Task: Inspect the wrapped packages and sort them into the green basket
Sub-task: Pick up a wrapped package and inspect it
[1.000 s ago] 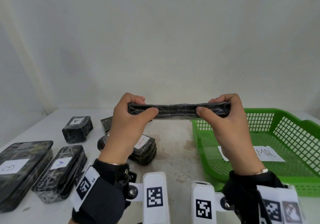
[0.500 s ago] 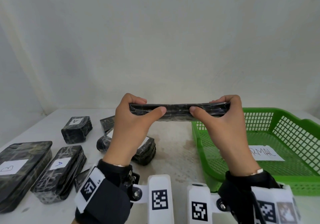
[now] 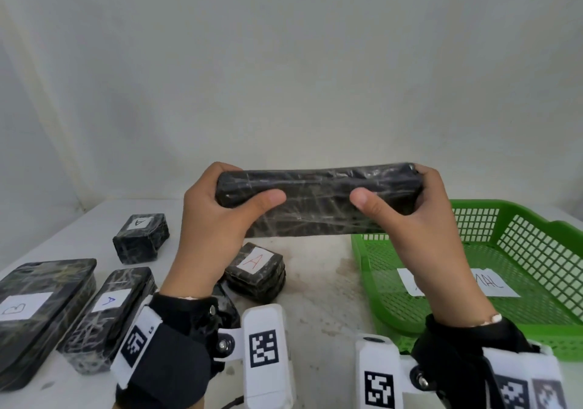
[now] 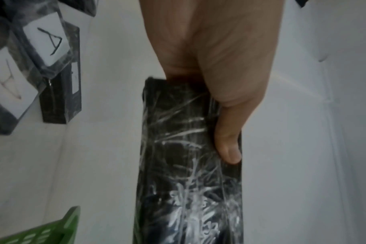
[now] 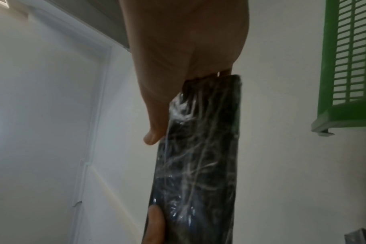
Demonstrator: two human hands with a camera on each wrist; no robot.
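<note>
A long flat black package (image 3: 318, 201) wrapped in clear film hangs in the air above the table, level and held by both ends. My left hand (image 3: 220, 206) grips its left end, thumb on the near face. My right hand (image 3: 407, 206) grips its right end the same way. The left wrist view shows the package (image 4: 188, 165) with my left thumb (image 4: 228, 145) along its edge. The right wrist view shows the package (image 5: 198, 156) under my right hand (image 5: 178, 74). The green basket (image 3: 536, 241) sits on the table to the right, holding only a paper label (image 3: 492, 285).
Several more wrapped black packages lie on the white table (image 3: 321, 282) at left: a large one marked B (image 3: 34, 301), one marked A (image 3: 110, 307), a small cube marked A (image 3: 140, 238), and a stack with a red A (image 3: 257, 269). A white wall stands behind.
The package has tilted toward me, from edge-on to showing its broad face. Both hands have shifted slightly with it and keep their grip.
</note>
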